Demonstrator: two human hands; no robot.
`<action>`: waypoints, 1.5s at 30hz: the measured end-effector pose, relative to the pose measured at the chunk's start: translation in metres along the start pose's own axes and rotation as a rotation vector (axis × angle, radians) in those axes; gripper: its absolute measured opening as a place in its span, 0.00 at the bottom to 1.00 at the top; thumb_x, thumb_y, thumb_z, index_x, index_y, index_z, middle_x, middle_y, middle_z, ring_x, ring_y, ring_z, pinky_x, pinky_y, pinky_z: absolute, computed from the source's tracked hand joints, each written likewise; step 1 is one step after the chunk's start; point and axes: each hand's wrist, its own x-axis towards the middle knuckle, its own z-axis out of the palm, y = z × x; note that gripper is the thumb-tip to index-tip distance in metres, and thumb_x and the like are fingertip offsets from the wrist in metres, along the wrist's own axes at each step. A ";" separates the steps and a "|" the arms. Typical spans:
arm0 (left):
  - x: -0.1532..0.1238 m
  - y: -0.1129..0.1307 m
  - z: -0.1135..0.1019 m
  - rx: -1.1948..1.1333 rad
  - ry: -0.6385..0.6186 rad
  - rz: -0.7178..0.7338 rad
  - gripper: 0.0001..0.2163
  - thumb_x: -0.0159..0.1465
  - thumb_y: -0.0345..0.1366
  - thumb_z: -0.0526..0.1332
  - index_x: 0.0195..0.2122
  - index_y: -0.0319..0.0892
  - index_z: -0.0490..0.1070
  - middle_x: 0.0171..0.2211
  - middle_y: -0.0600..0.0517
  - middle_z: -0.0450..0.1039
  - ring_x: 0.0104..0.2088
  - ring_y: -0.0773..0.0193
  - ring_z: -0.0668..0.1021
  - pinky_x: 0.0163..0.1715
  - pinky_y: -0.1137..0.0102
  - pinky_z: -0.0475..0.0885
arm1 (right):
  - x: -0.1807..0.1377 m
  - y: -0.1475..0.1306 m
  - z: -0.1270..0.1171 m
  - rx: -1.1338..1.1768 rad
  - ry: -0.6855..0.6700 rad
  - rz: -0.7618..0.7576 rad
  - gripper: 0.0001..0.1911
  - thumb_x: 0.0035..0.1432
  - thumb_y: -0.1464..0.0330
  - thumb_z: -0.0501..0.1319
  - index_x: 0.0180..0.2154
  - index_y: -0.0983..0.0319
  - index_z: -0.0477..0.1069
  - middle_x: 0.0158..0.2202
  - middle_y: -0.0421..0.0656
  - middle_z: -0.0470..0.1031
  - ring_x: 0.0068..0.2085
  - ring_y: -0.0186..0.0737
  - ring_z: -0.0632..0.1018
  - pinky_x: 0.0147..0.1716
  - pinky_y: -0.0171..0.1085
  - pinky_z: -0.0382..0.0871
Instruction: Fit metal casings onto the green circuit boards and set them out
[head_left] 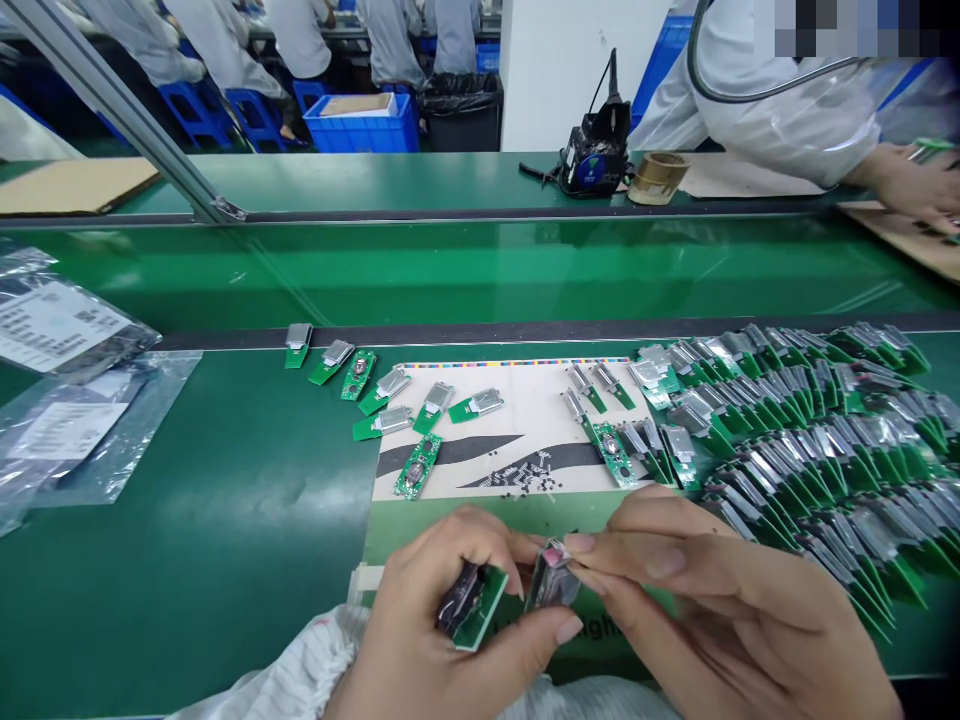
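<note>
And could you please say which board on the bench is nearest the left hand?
The board at the white sheet's near left corner, round part facing up; the others lie farther from the left hand.

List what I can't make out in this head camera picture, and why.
All in the head view:
Board and silver part: whether they join; the left hand hides it.
Lettering: partly covered by the left hand and right hand.
Bag labels: print too small and blurred.
Tiny bits: too small to identify.
Co-worker's hand: cut off by the right edge.
</note>
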 end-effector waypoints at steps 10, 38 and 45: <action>-0.001 -0.004 0.001 0.031 0.003 0.022 0.16 0.53 0.25 0.69 0.25 0.46 0.60 0.27 0.59 0.72 0.28 0.68 0.76 0.28 0.77 0.72 | -0.004 0.000 0.004 0.065 0.043 0.084 0.11 0.59 0.76 0.60 0.40 0.54 0.68 0.33 0.39 0.77 0.33 0.35 0.80 0.30 0.27 0.77; 0.006 -0.014 0.017 -0.107 -0.161 -0.135 0.15 0.51 0.23 0.68 0.24 0.44 0.61 0.31 0.57 0.75 0.34 0.64 0.78 0.34 0.72 0.72 | -0.033 0.027 -0.006 0.030 -0.163 0.268 0.06 0.64 0.65 0.59 0.44 0.54 0.66 0.48 0.45 0.69 0.49 0.42 0.74 0.42 0.36 0.75; 0.016 -0.028 0.013 -0.483 -0.182 -0.510 0.08 0.58 0.33 0.66 0.32 0.44 0.65 0.40 0.52 0.70 0.42 0.60 0.75 0.39 0.67 0.73 | -0.061 0.057 -0.028 -0.394 -0.134 0.369 0.08 0.67 0.62 0.54 0.43 0.58 0.66 0.36 0.43 0.74 0.35 0.42 0.77 0.28 0.36 0.73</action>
